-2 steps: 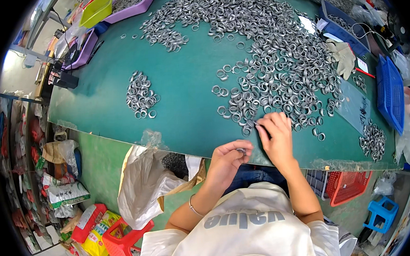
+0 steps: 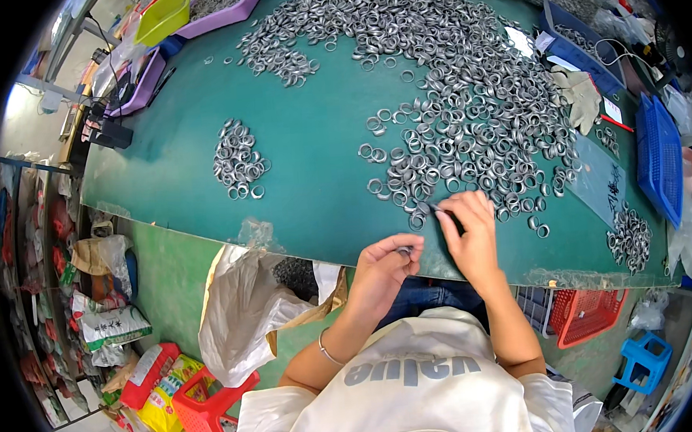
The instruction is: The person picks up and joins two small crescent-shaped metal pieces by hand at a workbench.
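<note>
My left hand (image 2: 380, 276) is just over the table's near edge, its thumb and fingers pinched on a small grey metal ring (image 2: 404, 250). My right hand (image 2: 471, 230) reaches to the near edge of a large spread pile of such metal rings (image 2: 466, 106). Its fingers are curled, and the fingertips close on a ring (image 2: 433, 207) at the pile's border, partly hidden by the hand. A small separate heap of rings (image 2: 238, 161) lies to the left on the green tabletop (image 2: 311, 170).
Another little ring heap (image 2: 629, 238) sits at the right edge. Blue baskets (image 2: 658, 161), a glove (image 2: 579, 99) and a clear plastic bag (image 2: 597, 177) line the right side. Below the near edge stand an open sack (image 2: 237, 318), a red stool (image 2: 207, 410) and a red basket (image 2: 586, 316).
My left hand has tilted slightly, so the ring in it shows less. The right hand has shifted a touch to the right. The heaps look the same.
</note>
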The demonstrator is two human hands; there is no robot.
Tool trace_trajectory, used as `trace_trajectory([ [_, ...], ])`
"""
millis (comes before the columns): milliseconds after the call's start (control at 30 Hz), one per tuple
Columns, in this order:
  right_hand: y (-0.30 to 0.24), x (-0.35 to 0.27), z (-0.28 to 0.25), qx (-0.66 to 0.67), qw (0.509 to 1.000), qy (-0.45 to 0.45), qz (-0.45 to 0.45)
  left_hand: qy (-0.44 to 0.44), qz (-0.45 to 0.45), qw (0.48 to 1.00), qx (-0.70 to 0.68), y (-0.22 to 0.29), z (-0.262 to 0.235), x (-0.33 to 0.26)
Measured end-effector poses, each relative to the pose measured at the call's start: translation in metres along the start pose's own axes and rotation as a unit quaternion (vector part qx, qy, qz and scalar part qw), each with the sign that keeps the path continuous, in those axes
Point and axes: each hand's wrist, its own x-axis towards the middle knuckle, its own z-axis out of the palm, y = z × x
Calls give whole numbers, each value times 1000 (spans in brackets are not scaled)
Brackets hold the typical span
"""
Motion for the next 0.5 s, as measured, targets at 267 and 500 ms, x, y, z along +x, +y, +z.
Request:
trace_trajectory([
  [267,-15,-25,-27,580,728,-133,340,-19,13,994,103,-3,12,3],
  [500,-27,-27,-33,380,907,-45,179,-38,214,925,312,-1,23,1],
])
